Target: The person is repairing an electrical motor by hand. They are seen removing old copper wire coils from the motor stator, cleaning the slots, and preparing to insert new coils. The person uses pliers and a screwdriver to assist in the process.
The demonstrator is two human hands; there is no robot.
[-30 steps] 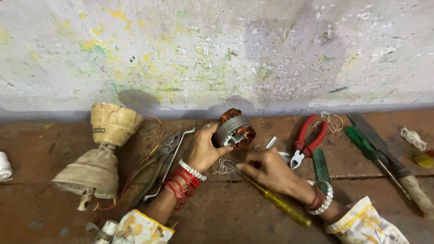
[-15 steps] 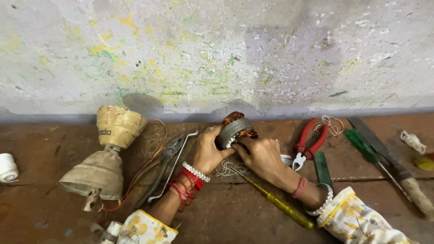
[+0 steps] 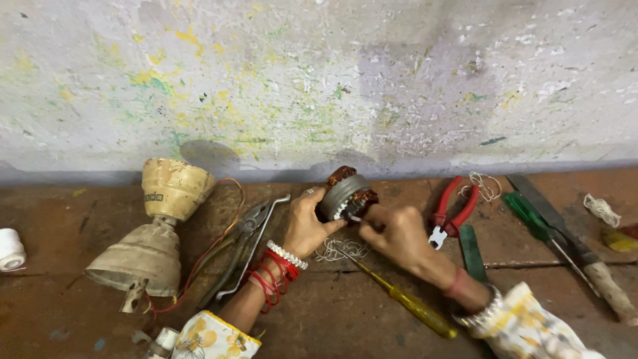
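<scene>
The motor winding (image 3: 347, 194), a copper coil in a grey metal ring, is sitting between your two hands on the brown floor (image 3: 372, 319), close to the wall. Your left hand (image 3: 307, 223) is clamping around its near side, steadying it, while your right hand (image 3: 393, 234) is pinching at the ring's edge, fingers closed together on something too small to tell. You seem to be picking at the coil; the next move is calling for a steady grip and fine fingertip work. A yellow-handled screwdriver (image 3: 399, 299) is lying just under your right wrist, red pliers (image 3: 452, 211) beyond it.
</scene>
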